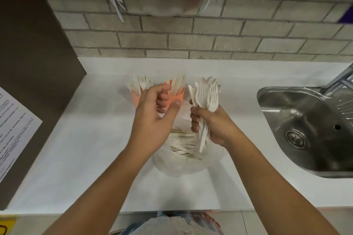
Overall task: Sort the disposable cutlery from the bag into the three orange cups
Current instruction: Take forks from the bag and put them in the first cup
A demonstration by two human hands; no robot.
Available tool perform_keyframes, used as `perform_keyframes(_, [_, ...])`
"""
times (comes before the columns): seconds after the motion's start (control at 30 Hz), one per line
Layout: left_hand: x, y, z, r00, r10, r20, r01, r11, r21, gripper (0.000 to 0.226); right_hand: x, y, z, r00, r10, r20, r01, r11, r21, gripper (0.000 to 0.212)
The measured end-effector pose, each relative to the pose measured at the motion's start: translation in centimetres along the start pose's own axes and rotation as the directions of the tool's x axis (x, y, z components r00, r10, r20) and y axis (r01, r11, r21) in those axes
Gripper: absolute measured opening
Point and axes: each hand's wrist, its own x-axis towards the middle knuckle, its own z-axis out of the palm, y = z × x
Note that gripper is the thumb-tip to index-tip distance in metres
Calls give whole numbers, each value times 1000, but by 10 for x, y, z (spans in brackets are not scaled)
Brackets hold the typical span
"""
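The loose cutlery [184,146] lies in a clear plastic bag [177,166] on the white table [91,139], right in front of the person and partly under both hands. A fair pile of pale handles is in there, so the bag is far from empty.

The right hand [212,126] holds a bundle [207,99] upright above the bag, its grip wrapped round the handles. Fork heads show at the top, with at least one flatter piece among them; I cannot tell whether the whole bundle is forks. The left hand [156,112] hovers beside it in front of the cups. Its grip is loose, the fingers half curled and the thumb out, and it holds nothing.

Behind the hands stand the orange cups. The left cup [136,98] is already thick with forks [140,84]. The middle cup [180,96] holds a bunch of knives [178,83]. Spoon bowls [209,80] rise behind the bundle, which suggests a third cup there, but the cup itself is hidden.

The sorting looks well under way yet nowhere near finished: all three kinds have started, and the handful and the bag's contents are left to sort.

A steel sink [305,120] with a tap [340,80] sits to the right, and a brick wall [191,40] runs behind.
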Motion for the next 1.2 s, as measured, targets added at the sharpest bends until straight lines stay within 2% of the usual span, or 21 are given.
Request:
perform_keyframes(0.07, [6, 6, 15, 976, -194, 99, 200, 979, -48, 55, 5, -5, -2, 1000, -12, -26, 6, 978, -210, 10])
perform_keyframes(0.1, [10, 5, 23, 947, -276, 164, 284, 958, -29, 67, 7, -7, -3, 999, -27, -16, 20, 933, -359, 12])
perform_keyframes(0.13, [13, 3, 31, 921, -325, 213, 336, 942, -15, 80, 7, -10, -3, 999, -36, 13, 38, 872, -488, 16])
perform_keyframes(0.2, [15, -2, 50, 924, -321, 209, 334, 942, -31, 100, 8, -14, -1, 996, -41, 78, 82, 751, -655, 22])
perform_keyframes(0.27, [16, -8, 69, 953, -281, 115, 287, 957, -37, 96, 11, -16, -1, 993, -73, 97, 121, 671, -731, 25])
perform_keyframes(0.37, [20, -16, 87, 966, -257, -36, 255, 966, -36, 56, 15, -20, -4, 992, -76, 102, 127, 556, -821, 17])
perform_keyframes(0.4, [22, -19, 90, 965, -254, -63, 252, 967, -38, 46, 15, -22, -7, 995, -45, 93, 102, 552, -828, 13])
perform_keyframes(0.47, [24, -21, 95, 967, -244, -71, 244, 970, -11, 37, 14, -22, -13, 996, 33, 87, 49, 611, -790, 9])
perform_keyframes(0.53, [26, -21, 100, 972, -225, -72, 228, 973, 28, 34, 13, -21, -21, 991, 101, 83, -7, 673, -739, 6])
perform_keyframes(0.63, [32, -20, 100, 976, -195, -101, 199, 979, 34, 28, 14, -19, -30, 969, 219, 114, -99, 768, -633, 12])
perform_keyframes(0.73, [41, -21, 90, 965, -231, -123, 232, 973, -11, 27, 11, -15, -37, 939, 309, 153, -179, 815, -551, 7])
perform_keyframes(0.87, [47, -20, 86, 963, -256, -81, 252, 966, -58, 33, 14, -6, -34, 963, 231, 139, -136, 861, -491, 14])
perform_keyframes(0.97, [44, -19, 87, 969, -241, -58, 238, 969, -61, 33, 19, -3, -32, 965, 185, 186, -83, 887, -454, 17])
perform_keyframes(1.03, [43, -21, 89, 962, -258, -84, 252, 965, -76, 36, 23, -2, -33, 964, 184, 190, -81, 888, -452, 23])
perform_keyframes(1.13, [41, -16, 94, 923, -356, -145, 305, 908, -286, 49, 28, 1, -30, 992, 99, 83, -40, 845, -533, 32])
perform_keyframes(1.2, [38, -11, 99, 909, -413, -60, 358, 844, -399, 42, 34, 4, -27, 997, -32, 71, 70, 771, -633, 39])
